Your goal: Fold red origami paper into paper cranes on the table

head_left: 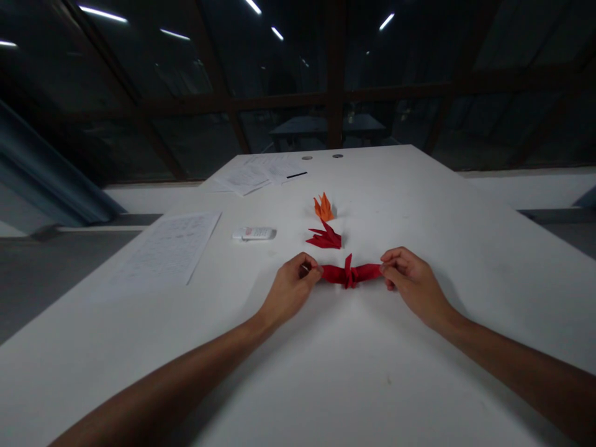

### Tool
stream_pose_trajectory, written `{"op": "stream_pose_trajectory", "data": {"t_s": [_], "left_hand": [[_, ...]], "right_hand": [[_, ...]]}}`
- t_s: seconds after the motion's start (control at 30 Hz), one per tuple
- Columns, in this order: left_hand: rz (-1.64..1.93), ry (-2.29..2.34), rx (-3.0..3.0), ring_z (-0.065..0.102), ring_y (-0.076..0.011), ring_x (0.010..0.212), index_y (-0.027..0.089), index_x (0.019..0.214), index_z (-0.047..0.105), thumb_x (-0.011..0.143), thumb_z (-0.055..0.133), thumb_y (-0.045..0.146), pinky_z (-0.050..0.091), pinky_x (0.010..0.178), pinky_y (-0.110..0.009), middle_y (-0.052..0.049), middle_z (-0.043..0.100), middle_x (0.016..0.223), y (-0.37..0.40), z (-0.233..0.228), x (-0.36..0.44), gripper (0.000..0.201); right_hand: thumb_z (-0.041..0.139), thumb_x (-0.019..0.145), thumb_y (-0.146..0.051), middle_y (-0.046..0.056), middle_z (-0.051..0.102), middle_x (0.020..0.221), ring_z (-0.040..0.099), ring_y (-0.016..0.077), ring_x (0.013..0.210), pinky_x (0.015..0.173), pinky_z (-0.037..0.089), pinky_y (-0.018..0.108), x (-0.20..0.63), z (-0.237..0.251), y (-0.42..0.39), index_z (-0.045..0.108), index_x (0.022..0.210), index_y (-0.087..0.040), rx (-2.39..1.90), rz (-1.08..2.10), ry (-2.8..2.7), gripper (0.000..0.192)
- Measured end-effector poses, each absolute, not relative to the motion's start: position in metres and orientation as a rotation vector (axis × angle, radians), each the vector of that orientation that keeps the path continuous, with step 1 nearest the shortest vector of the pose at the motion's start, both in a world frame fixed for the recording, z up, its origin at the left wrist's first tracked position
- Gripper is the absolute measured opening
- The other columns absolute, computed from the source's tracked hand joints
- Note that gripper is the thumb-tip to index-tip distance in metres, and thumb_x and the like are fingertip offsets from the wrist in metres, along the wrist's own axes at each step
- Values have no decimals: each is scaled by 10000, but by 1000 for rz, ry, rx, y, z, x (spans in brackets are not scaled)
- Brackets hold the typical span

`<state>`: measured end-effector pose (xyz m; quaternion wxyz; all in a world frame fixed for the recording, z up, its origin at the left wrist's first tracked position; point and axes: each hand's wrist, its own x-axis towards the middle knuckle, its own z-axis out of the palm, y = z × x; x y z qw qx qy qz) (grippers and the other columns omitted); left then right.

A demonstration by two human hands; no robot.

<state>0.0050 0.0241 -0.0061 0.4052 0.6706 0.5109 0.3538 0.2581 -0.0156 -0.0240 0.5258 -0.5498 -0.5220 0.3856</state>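
A red origami crane (350, 275) is stretched out sideways between my two hands, low over the white table. My left hand (293, 279) pinches the tip of its left wing between thumb and fingers. At the other end, my right hand (406, 276) pinches the right wing tip. A pointed piece of the crane stands up at its middle. Just beyond it lies a second red folded paper crane (326, 236), touched by neither hand. Farther back sits an orange folded paper crane (324, 208).
A small white labelled container (254, 233) lies left of the cranes. A printed sheet (162, 251) rests at the table's left edge. More papers (256, 174) and a black pen (297, 175) lie at the far left. Dark windows (288, 62) stand behind the white table (419, 205).
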Motion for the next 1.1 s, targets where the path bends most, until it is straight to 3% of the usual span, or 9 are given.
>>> {"op": "stream_pose_trajectory", "data": {"t_s": [0.2,0.73,0.9,1.1], "left_hand": [[916,1200,1685,462,-122,569,215,1074,568,862,607,286,322,538,-240,60,576,671,26,-14,3,227],[992,1184,1638,483,-121,586,214,994,558,811,546,170,347,559,-241,71,541,642,29,-15,0,189],[940,1235,1665,456,-116,559,212,966,589,858,613,276,326,541,-239,74,521,626,28,-9,0,128],[1029,1213,1566,468,-110,534,213,902,554,916,553,357,348,526,-230,66,517,621,30,-10,-1,145]], "right_hand": [[654,807,-278,-54,587,630,522,125,543,517,395,264,257,-27,-15,589,922,-217,-1314,917,-1252,145],[630,821,-279,-64,582,605,526,124,483,466,402,250,261,-27,-11,586,945,-228,-1376,934,-1215,141],[650,846,-365,-38,605,662,552,131,524,481,442,252,261,-27,-12,614,925,-220,-1368,977,-1265,169],[576,905,-432,-32,599,642,555,130,488,462,444,258,263,-26,-11,605,925,-217,-1345,982,-1210,217]]}}
